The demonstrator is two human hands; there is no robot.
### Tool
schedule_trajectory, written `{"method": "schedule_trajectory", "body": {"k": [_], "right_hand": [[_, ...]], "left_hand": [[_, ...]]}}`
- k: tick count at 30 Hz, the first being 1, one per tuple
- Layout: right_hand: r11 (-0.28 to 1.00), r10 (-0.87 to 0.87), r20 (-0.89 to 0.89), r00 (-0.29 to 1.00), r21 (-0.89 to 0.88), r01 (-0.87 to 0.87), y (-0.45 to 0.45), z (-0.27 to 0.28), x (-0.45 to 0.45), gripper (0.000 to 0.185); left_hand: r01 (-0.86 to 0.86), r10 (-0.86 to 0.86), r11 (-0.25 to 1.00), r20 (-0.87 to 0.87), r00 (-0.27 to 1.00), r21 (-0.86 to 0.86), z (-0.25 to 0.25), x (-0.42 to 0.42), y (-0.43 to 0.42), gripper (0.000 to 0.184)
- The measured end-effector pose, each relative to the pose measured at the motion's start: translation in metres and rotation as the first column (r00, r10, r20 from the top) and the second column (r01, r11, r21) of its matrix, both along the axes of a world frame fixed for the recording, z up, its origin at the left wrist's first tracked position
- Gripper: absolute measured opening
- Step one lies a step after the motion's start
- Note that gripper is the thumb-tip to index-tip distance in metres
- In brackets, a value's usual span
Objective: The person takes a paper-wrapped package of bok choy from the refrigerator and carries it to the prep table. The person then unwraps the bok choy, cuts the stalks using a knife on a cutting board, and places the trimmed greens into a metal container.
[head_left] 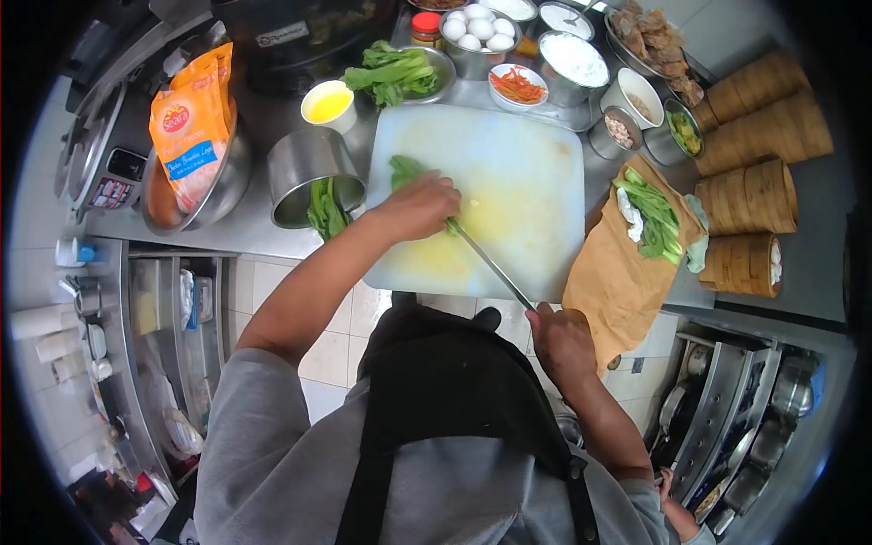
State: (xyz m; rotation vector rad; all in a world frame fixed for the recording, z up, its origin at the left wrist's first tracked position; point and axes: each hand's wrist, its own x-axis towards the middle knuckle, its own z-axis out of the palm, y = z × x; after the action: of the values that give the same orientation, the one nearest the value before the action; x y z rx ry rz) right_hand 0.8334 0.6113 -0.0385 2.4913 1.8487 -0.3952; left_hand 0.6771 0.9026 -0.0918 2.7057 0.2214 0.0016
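Note:
On the white cutting board [536, 182], my left hand [429, 204] is closed over a leafy green vegetable [406, 171]. Its leaf shows beyond my knuckles, and a bit of green is visible by my fingertips. My right hand [560, 341], at the board's front edge, grips the handle of a knife [495, 267]. The long, narrow blade slants across the board, its far end beside my left fingertips. Yellow-green stains mark the board's surface. A tilted metal pot [309, 168] with greens [325, 209] in its mouth is left of the board.
Right of the board, more greens [656, 218] lie on brown paper [604, 291], near bamboo steamers [740, 195]. Behind stand a bowl of eggs [477, 59], shredded orange food [518, 84] and a yellow-filled cup [328, 106]. Another person's hand [670, 490] shows lower right.

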Motion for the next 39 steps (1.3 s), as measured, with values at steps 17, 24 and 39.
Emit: {"method": "schedule_trajectory", "body": {"k": [17, 24, 39], "right_hand": [[0.999, -0.040, -0.140, 0.989, -0.031, 0.037, -0.034, -0.009, 0.014, 0.027], [0.902, -0.409, -0.379, 0.830, -0.028, 0.431, -0.041, 0.039, 0.015, 0.024], [0.971, -0.102, -0.008, 0.995, 0.219, 0.101, 0.085, -0.028, -0.023, 0.054]], "left_hand": [[-0.070, 0.077, 0.996, 0.175, 0.982, -0.048, -0.009, -0.013, 0.000, 0.025], [-0.235, 0.265, 0.962, 0.251, 0.931, -0.143, 0.012, -0.013, -0.005, 0.024], [0.129, 0.916, -0.315, -0.266, 0.301, -0.940, 0.015, -0.086, -0.076, 0.036]]}}
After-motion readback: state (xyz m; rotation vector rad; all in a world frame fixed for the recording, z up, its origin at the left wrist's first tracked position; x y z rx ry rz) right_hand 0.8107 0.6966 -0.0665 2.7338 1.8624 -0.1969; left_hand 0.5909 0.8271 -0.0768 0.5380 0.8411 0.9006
